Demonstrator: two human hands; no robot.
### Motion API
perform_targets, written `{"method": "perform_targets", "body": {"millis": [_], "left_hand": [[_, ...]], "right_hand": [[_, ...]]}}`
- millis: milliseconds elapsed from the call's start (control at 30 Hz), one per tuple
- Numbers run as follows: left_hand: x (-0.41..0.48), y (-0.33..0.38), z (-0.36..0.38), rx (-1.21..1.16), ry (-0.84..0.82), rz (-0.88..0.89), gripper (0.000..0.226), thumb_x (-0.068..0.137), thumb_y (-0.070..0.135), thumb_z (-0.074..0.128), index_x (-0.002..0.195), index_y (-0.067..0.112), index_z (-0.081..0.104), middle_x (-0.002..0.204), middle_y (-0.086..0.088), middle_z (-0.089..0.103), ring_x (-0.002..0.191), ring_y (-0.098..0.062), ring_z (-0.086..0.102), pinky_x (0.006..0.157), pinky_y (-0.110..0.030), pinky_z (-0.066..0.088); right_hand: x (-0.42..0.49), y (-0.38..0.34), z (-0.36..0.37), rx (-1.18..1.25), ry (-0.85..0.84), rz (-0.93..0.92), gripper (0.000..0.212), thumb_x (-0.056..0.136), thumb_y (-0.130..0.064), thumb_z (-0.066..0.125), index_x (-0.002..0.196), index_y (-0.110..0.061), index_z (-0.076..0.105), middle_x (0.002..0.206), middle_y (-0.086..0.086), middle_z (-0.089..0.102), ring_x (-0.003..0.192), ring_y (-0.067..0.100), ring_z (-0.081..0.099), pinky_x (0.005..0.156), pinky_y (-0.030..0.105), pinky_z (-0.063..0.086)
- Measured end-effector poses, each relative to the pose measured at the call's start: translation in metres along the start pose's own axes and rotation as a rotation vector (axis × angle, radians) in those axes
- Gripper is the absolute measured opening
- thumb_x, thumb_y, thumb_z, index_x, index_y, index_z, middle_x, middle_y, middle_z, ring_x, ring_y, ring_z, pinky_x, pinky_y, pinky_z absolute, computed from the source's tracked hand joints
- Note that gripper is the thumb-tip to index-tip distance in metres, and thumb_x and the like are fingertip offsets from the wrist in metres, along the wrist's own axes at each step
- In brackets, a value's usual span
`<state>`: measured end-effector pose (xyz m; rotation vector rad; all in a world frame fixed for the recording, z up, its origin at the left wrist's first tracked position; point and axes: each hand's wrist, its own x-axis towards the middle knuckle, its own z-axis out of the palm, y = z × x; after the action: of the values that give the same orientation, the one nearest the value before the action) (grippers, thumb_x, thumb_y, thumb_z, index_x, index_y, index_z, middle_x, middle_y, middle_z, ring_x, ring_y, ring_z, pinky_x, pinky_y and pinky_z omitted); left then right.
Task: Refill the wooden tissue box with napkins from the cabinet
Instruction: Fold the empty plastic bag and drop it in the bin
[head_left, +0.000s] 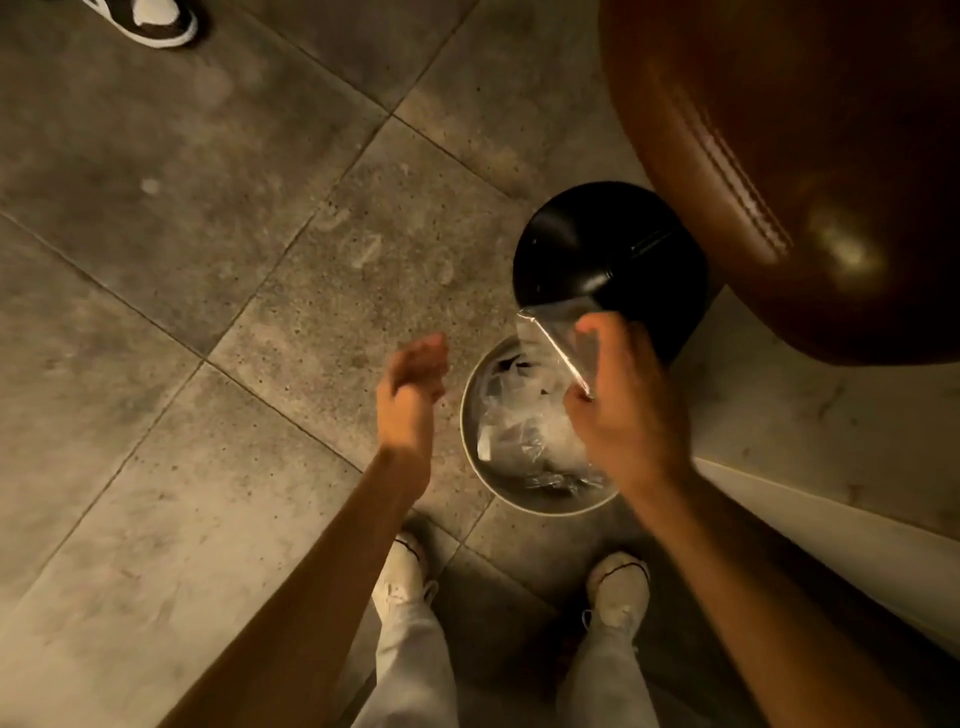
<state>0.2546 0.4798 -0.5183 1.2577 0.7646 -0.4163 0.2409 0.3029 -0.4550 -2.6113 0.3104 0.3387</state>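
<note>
My right hand (626, 410) is pinched on a clear plastic wrapper (558, 338), held just above a round metal waste bin (470, 441) on the floor. The bin's black lid (597, 244) stands tipped up behind it. Crumpled clear plastic (524, 431) lies inside the bin. To the left of the bin my left hand (413, 389) hovers with its fingers apart and nothing in it. No wooden tissue box, napkins or cabinet show in this view.
Grey stone tiles (208, 234) cover the floor. A brown leather seat (805, 156) overhangs the upper right. A pale wall base (831, 493) runs along the right. My own shoes (618, 587) stand below the bin; another person's shoe (156, 21) is at top left.
</note>
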Motion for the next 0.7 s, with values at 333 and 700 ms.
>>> {"method": "perform_targets", "body": {"millis": [333, 700], "left_hand": [[0.012, -0.047, 0.015, 0.805, -0.225, -0.051, 0.083, 0.087, 0.001, 0.049, 0.156, 0.027, 0.011, 0.153, -0.010, 0.028, 0.142, -0.032, 0.029, 0.112, -0.048, 0.037], [0.011, -0.057, -0.002, 0.916, -0.356, -0.009, 0.091, 0.075, 0.026, 0.063, 0.153, 0.035, 0.017, 0.149, -0.011, 0.038, 0.135, -0.041, 0.041, 0.104, -0.053, 0.046]], "right_hand": [[-0.020, 0.029, 0.155, -0.309, -0.396, 0.140, 0.076, 0.084, -0.039, 0.063, 0.150, -0.032, 0.026, 0.151, 0.012, 0.034, 0.138, 0.035, 0.029, 0.109, 0.048, 0.027], [-0.018, 0.050, 0.140, -0.290, -0.376, 0.157, 0.052, 0.097, -0.049, 0.035, 0.147, -0.040, 0.026, 0.154, 0.007, 0.029, 0.138, 0.034, 0.028, 0.109, 0.052, 0.028]]}}
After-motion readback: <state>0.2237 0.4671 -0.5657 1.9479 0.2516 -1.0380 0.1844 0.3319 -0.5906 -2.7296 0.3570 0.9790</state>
